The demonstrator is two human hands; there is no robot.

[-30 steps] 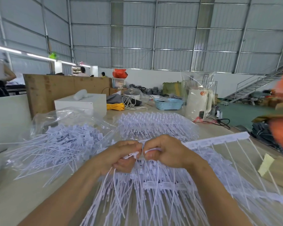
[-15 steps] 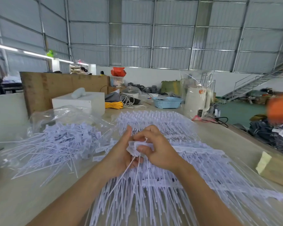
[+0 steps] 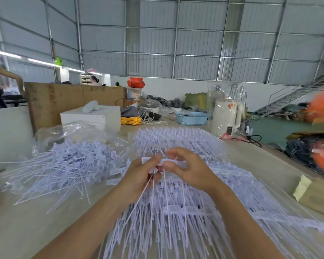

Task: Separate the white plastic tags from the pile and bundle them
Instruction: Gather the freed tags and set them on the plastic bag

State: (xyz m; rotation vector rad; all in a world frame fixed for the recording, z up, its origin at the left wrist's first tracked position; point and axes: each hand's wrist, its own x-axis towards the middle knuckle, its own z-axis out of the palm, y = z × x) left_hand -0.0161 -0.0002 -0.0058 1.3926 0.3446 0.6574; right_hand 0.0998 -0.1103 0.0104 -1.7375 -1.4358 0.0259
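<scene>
A wide pile of white plastic tags [image 3: 185, 212], still joined on strips, covers the table in front of me. My left hand [image 3: 140, 174] holds a small bunch of separated tags [image 3: 151, 165] by their flat heads, with the thin tails hanging down past my wrist. My right hand [image 3: 191, 167] pinches the head end of the same bunch between thumb and fingers. Both hands hover just above the middle of the pile. A looser heap of separated tags [image 3: 64, 165] lies to the left on a clear plastic bag.
A white box [image 3: 94, 116] and a brown board [image 3: 67, 101] stand behind the left heap. Yellow cable [image 3: 130, 120], a blue basket [image 3: 192, 118] and a wrapped white kettle [image 3: 225, 116] sit at the back. A wooden block with tape [image 3: 310, 193] lies right. Orange blur at the right edge.
My hands were fists pulling tags off a strip; the strip has dropped away. Now they have loosened and risen slightly, gathering the freed tag heads together between them.
</scene>
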